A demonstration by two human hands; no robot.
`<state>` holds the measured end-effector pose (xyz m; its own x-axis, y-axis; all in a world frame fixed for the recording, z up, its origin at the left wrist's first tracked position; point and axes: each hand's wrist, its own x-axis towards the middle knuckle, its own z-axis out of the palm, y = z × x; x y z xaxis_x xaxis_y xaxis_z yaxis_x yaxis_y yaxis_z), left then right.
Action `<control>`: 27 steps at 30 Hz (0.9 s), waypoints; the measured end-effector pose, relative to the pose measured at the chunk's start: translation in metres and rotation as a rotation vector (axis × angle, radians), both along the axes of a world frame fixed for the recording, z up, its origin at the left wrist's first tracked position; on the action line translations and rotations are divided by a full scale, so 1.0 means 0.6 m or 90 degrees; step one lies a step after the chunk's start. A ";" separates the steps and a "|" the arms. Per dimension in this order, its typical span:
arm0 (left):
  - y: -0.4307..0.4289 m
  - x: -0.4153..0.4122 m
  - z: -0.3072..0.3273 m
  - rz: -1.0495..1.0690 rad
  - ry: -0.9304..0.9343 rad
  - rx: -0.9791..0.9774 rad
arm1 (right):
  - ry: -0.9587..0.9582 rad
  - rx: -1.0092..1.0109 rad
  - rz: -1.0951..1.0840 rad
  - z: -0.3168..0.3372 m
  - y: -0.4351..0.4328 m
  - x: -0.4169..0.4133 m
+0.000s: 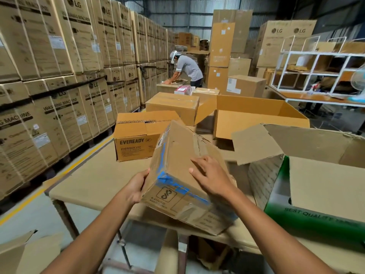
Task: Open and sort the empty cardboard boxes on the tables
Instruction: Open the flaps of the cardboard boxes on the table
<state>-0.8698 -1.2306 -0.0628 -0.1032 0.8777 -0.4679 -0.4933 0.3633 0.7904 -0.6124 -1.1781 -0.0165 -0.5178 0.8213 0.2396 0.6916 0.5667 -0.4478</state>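
A worn brown cardboard box with blue tape point(177, 155) stands tilted on its near corner at the front edge of the table point(94, 180). My left hand point(136, 186) grips its lower left edge, thumb on the front face. My right hand point(209, 175) lies flat on the box's right face with fingers spread. An Eveready box point(136, 139) with loosened top flaps sits behind it on the left. A large open box with green print point(320, 186) stands at the right.
A taped box point(171, 105) and a wide open box point(256, 117) stand farther back on the table. Stacked LG washing machine cartons point(59, 76) line the left aisle. Another person point(187, 69) bends over a far table. White shelving point(320, 66) stands at right. Flattened cardboard point(21, 252) lies lower left.
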 end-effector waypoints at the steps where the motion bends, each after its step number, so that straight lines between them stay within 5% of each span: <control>1: 0.003 -0.012 -0.007 -0.013 0.070 -0.027 | -0.030 -0.021 -0.015 -0.018 0.009 0.005; 6: 0.010 -0.031 -0.029 -0.074 0.256 -0.092 | -0.074 -0.100 -0.106 -0.085 0.044 0.018; 12: 0.049 -0.030 -0.007 -0.076 0.030 -0.029 | -0.151 -0.066 -0.139 -0.114 0.048 -0.022; 13: 0.057 -0.031 0.005 -0.078 0.067 -0.012 | -0.164 -0.062 -0.137 -0.119 0.048 -0.028; 17: 0.088 -0.018 0.013 -0.043 0.524 0.101 | -0.219 -0.032 -0.126 -0.133 0.045 -0.050; 21: 0.086 0.019 -0.050 -0.242 1.081 0.090 | -0.245 -0.039 -0.118 -0.132 0.049 -0.054; 23: 0.086 0.027 -0.059 -0.250 1.164 0.087 | -0.250 -0.058 -0.114 -0.127 0.051 -0.055; 27: 0.089 0.018 -0.050 -0.248 1.149 0.119 | -0.238 -0.098 -0.103 -0.102 0.049 -0.052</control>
<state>-0.8591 -1.1773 -0.0925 -0.1095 0.9922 0.0591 0.9674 0.0927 0.2356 -0.6436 -1.1488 -0.0774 -0.4079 0.9102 -0.0723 0.8965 0.3842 -0.2205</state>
